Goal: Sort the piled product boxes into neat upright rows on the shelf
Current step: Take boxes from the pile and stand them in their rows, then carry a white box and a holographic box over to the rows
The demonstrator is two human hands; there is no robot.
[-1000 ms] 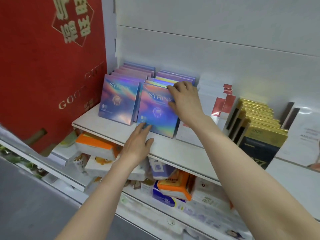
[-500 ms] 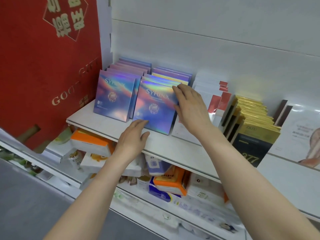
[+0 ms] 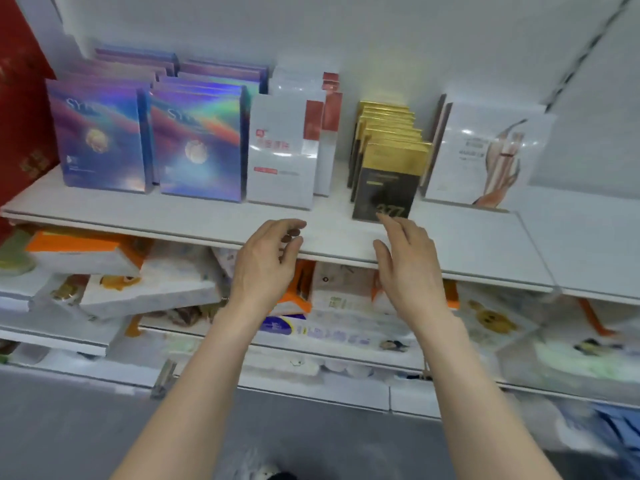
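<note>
**Moving on to the black-and-gold row**

Both hands are free and hold nothing. The left hand point(image 3: 266, 258) hangs with curled fingers in front of the front edge of the white upper shelf point(image 3: 173, 216). The right hand point(image 3: 408, 261) is flat with its fingers spread apart, and its fingertips point(image 3: 389, 221) are at the bottom of the front box of the row of black boxes with gold tops point(image 3: 388, 174); whether they touch it I cannot tell.

Taking this black-and-gold row as landmark: directly to its left stand the white boxes with red corner point(image 3: 284, 150), and further left two rows of shiny purple holographic boxes point(image 3: 199, 143), all upright and close together. To its right stands a large white box with a printed hand picture point(image 3: 485, 154). Below the landmark, on the lower shelf, orange and white boxes point(image 3: 114, 271) lie piled and tilted.

I think the step in hand is to straighten the black-and-gold row. To do it well, put one flat palm on each side of the row and press gently inward, then push the front box back until the faces are even. The boxes are thin and can fall like dominoes, so the pressure should be low and near the bottom.
</note>
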